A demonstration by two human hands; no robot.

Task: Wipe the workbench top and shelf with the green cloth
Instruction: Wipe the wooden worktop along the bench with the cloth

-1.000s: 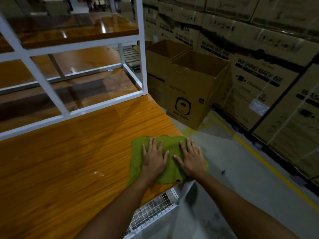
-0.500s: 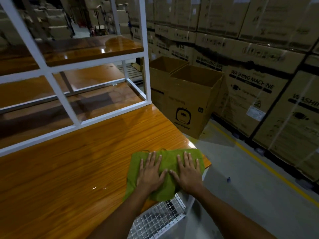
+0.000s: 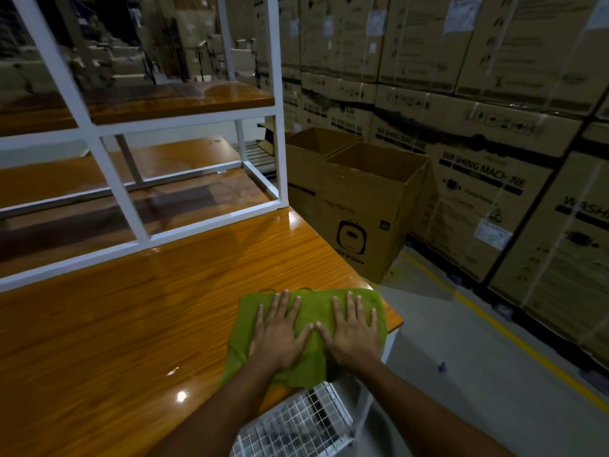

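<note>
Change: we are sliding the green cloth (image 3: 313, 334) back onto the tabletop (image 3: 131, 324); a second ago it was overhanging the right corner more.
Meaning: we are judging this corner nearly wiped, with the shelf (image 3: 171, 100) not yet reached.
Hands: left hand (image 3: 280, 331) and right hand (image 3: 354, 331) are pressing flat, fingers spread, gripping nothing.
Cloth: rumpled, dull green, lying at the tabletop's near right corner.

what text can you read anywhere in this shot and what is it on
"WASHING MACHINE": stacked carton beside the open boxes.
"WASHING MACHINE": farther carton, small.
"WASH", cut off by the frame edge: right-hand carton.
"LG": carton behind the open boxes.
Upside-down print on the open box: blurred.
White carton stickers: too small.
Workbench, cloth: none.
</note>
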